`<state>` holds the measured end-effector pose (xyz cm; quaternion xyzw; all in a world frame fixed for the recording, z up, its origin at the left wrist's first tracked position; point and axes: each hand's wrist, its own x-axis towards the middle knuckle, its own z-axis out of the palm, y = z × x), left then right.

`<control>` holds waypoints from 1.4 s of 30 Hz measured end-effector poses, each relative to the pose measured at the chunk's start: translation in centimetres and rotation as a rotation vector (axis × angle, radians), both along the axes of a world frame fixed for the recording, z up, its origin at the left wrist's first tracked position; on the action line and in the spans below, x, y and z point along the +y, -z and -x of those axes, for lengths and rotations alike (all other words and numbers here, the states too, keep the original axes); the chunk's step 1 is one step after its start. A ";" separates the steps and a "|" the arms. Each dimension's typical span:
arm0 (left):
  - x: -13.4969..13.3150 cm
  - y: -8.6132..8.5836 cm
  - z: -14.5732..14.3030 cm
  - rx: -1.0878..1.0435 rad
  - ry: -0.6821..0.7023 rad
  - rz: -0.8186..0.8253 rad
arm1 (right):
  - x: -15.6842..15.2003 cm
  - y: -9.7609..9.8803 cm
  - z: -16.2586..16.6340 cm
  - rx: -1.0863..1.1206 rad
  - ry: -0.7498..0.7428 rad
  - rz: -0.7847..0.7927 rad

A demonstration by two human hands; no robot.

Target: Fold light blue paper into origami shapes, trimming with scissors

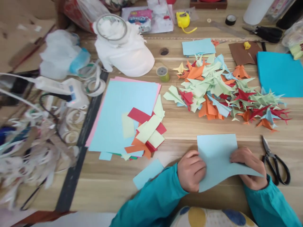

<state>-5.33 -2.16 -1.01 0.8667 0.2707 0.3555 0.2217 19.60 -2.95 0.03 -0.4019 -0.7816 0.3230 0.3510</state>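
Note:
A light blue sheet of paper [219, 157] lies on the wooden table near the front edge, its near part lifted and folding. My left hand [191, 170] is closed on the sheet's left edge. My right hand [248, 167] pinches its right side, fingers curled over the paper. Both arms wear teal sleeves. A small light blue paper strip [148, 173] lies just left of my left forearm.
Black scissors [276, 160] lie right of my right hand. A heap of folded paper cranes [222, 93] fills the middle right. A stack of coloured sheets [120, 113] with cut squares [146, 132] lies left. A white cap [125, 50], tape rolls and clutter sit at left and back.

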 end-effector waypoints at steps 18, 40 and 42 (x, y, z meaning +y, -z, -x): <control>0.5 0.4 0.1 -0.035 0.013 -0.065 | -0.2 0.4 0.2 -0.054 0.085 0.004; -0.8 2.3 2.3 0.302 -0.364 -0.045 | -1.5 2.3 -0.1 -0.221 0.155 -0.184; -1.1 2.4 2.2 0.286 -0.390 -0.009 | -1.7 2.5 0.0 -0.233 0.190 -0.214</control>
